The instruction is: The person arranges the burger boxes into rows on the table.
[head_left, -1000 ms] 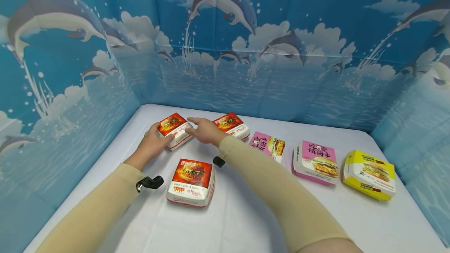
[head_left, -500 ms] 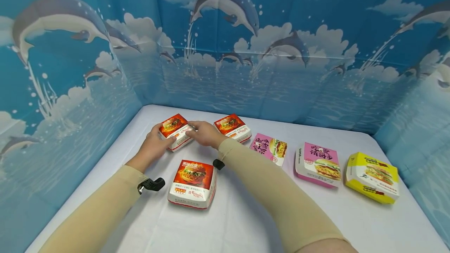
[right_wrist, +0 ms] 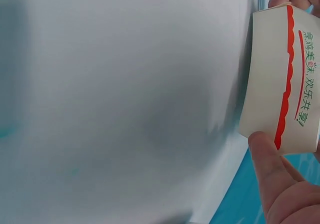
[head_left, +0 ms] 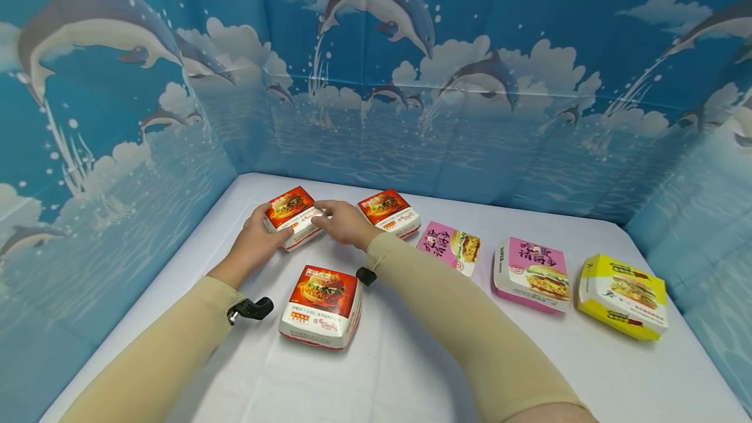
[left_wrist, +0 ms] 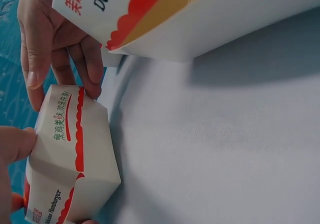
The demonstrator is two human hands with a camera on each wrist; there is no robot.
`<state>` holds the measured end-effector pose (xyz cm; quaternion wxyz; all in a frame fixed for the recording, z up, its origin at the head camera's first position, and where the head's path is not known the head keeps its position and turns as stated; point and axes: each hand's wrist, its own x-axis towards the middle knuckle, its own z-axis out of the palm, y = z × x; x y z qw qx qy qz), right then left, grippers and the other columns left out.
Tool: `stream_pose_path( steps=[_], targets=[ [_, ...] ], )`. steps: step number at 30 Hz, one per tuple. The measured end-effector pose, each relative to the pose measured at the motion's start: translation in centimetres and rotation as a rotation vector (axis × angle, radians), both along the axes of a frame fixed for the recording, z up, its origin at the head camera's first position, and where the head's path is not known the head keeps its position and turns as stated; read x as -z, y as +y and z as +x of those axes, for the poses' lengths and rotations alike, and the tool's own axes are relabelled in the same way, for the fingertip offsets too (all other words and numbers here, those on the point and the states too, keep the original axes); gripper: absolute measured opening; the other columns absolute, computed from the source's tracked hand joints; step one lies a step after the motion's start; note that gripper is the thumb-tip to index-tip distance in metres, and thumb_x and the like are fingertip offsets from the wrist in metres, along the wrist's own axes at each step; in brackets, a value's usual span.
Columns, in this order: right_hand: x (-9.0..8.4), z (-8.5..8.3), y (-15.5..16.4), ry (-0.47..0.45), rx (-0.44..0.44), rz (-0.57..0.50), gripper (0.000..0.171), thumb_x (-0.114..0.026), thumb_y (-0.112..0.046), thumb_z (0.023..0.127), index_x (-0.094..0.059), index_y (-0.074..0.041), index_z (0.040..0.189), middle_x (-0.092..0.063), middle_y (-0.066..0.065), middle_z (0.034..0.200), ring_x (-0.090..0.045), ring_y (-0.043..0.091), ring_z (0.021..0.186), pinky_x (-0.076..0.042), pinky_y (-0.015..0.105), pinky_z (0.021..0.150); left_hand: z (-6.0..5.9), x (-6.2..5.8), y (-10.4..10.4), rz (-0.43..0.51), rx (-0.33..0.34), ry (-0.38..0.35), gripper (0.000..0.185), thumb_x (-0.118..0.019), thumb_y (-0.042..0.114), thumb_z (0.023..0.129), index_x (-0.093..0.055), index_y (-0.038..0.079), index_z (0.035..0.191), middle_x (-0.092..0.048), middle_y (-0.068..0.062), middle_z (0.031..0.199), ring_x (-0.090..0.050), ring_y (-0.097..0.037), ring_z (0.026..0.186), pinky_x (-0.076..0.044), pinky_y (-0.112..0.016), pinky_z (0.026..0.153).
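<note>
In the head view, my left hand grips a red and white burger box by its left side, thumb along the front. My right hand touches the right end of that box with its fingertips. The left wrist view shows the box's white side with my left thumb on it and right fingers at its far end. From the right wrist, one straight finger presses the lower corner of the box.
Another red and white burger box sits behind my right wrist, and one more stands in front. Two pink burger boxes and a yellow one line the right side of the white table. Dolphin-print curtains enclose it.
My right hand's fingers have come down against the end of the box between my hands. The left hand keeps its grip, and the box has barely moved.
</note>
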<state>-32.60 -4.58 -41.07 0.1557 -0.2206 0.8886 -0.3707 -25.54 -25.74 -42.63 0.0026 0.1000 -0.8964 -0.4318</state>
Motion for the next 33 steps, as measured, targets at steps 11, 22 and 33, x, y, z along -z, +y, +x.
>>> stream_pose_path(
  steps=[11, 22, 33],
  targets=[
    [-1.2, 0.7, 1.4, 0.012, -0.015, -0.021, 0.053, -0.060, -0.039, 0.108, -0.050, -0.027, 0.158, -0.060, 0.013, 0.149, -0.067, 0.026, 0.119, -0.058, 0.038, 0.089, 0.0, -1.1, -0.1, -0.013, 0.072, -0.011, 0.092, -0.066, 0.041, 0.101, -0.011, 0.016, 0.170, -0.020, -0.024, 0.173, -0.029, -0.045, 0.156, -0.034, -0.066, 0.121],
    [-1.6, 1.8, 2.9, -0.017, 0.040, -0.039, 0.055, -0.064, -0.036, 0.106, -0.049, -0.028, 0.159, -0.067, 0.010, 0.138, -0.070, 0.025, 0.112, -0.058, 0.038, 0.085, -0.2, -1.7, 0.0, 0.019, 0.148, -0.041, 0.092, -0.069, 0.040, 0.101, -0.012, 0.021, 0.171, -0.018, -0.017, 0.176, -0.037, -0.046, 0.151, -0.038, -0.065, 0.119],
    [-1.4, 3.3, 4.9, -0.063, 0.042, -0.097, 0.062, -0.067, -0.036, 0.105, -0.044, -0.029, 0.162, -0.055, 0.013, 0.157, -0.074, 0.027, 0.112, -0.061, 0.037, 0.086, 0.4, -2.1, 0.3, 0.058, 0.260, -0.055, 0.087, -0.070, 0.036, 0.101, -0.017, 0.028, 0.170, -0.011, -0.010, 0.179, -0.038, -0.052, 0.151, -0.043, -0.062, 0.117]
  ],
)
